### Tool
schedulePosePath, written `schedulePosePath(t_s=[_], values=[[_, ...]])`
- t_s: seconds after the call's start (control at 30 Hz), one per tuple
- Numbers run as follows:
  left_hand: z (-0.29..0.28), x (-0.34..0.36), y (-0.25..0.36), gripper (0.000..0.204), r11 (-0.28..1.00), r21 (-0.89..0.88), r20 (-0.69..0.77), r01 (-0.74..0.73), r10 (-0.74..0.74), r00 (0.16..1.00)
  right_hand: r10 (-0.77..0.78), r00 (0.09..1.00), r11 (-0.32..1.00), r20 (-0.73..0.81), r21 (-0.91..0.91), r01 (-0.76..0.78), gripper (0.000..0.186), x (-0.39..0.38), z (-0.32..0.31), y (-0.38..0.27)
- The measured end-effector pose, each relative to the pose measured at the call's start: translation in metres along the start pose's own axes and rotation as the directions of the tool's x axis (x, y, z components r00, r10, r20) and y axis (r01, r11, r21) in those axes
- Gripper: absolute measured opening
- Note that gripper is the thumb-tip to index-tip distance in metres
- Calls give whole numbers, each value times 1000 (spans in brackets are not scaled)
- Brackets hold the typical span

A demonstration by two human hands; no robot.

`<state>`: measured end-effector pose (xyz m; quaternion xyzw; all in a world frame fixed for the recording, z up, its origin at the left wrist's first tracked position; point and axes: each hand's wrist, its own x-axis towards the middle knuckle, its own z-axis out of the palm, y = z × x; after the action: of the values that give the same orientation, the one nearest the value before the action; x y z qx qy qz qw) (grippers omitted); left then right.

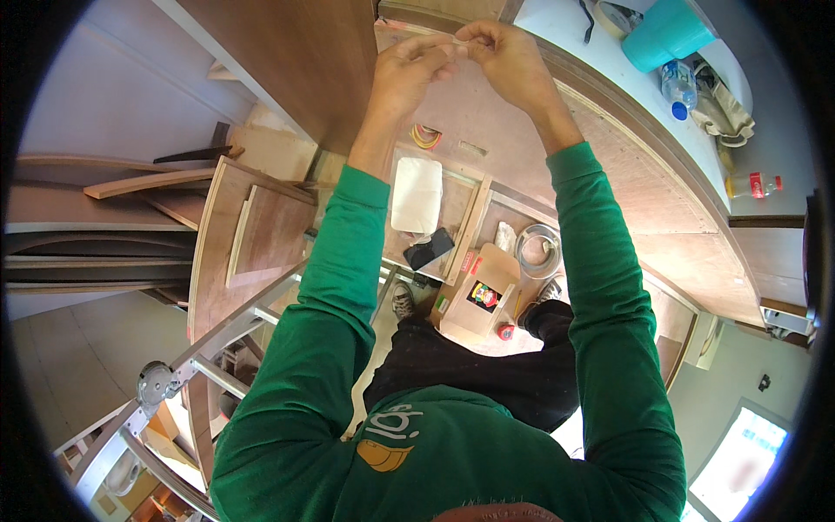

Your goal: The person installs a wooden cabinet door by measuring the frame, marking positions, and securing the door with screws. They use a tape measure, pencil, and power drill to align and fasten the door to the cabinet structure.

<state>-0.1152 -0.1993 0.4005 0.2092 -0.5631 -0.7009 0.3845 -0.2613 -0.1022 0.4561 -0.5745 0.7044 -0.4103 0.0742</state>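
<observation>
Nearest, stands on a metal ladder [200,357], green sleeves reaching up from the lower edge toward the far middle of the view.

Further up, brings the left hand [409,65] and the right hand [509,56] together, almost touching. Pinches a thin pale strip [454,42] between them, thumb and forefinger of each hand closed on one end, the other fingers curled in loosely. Cannot tell whether tape, edging or a sliver of wood: too small to say. Holds it just in front of the upper edge of a brown wooden panel [487,130]; cannot tell whether touching the panel or a little off it.

Looks, as a judgement, like the fine step of the work: readying or lining up the strip between the fingertips before anything is pressed home. Calls next for a steady two-handed pinch, the strip kept straight and taut, squared to the panel edge, and sure footing on the ladder with neither hand free.

Far right, on the white tabletop [626,96]: a teal cup [665,35], a clear plastic bottle [677,87], and nearer, a small bottle with a red band [755,185].

Farthest, down in open wooden compartments past the ladder: a white folded bag [416,193], a dark phone [429,250], a cardboard box [483,291] and a coil of clear tubing [537,250].
</observation>
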Motion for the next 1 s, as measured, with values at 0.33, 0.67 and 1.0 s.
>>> schedulePosePath(t_s=[0.33, 0.67, 1.0], values=[[-4, -1, -3, 21, 1000, 17, 46, -20, 19, 999, -30, 999, 999, -31, 40, 31, 21, 1, 17, 7], [-13, 7, 3, 26, 852, -398, 181, 341, -291, 939, -157, 986, 981, -60, -120, 149, 21, 0, 22, 3], [-16, 9, 12, 31, 986, 102, 170, 130, -146, 975, 12, 1000, 999, -24, -39, -13, 23, 4, 8, -3]])
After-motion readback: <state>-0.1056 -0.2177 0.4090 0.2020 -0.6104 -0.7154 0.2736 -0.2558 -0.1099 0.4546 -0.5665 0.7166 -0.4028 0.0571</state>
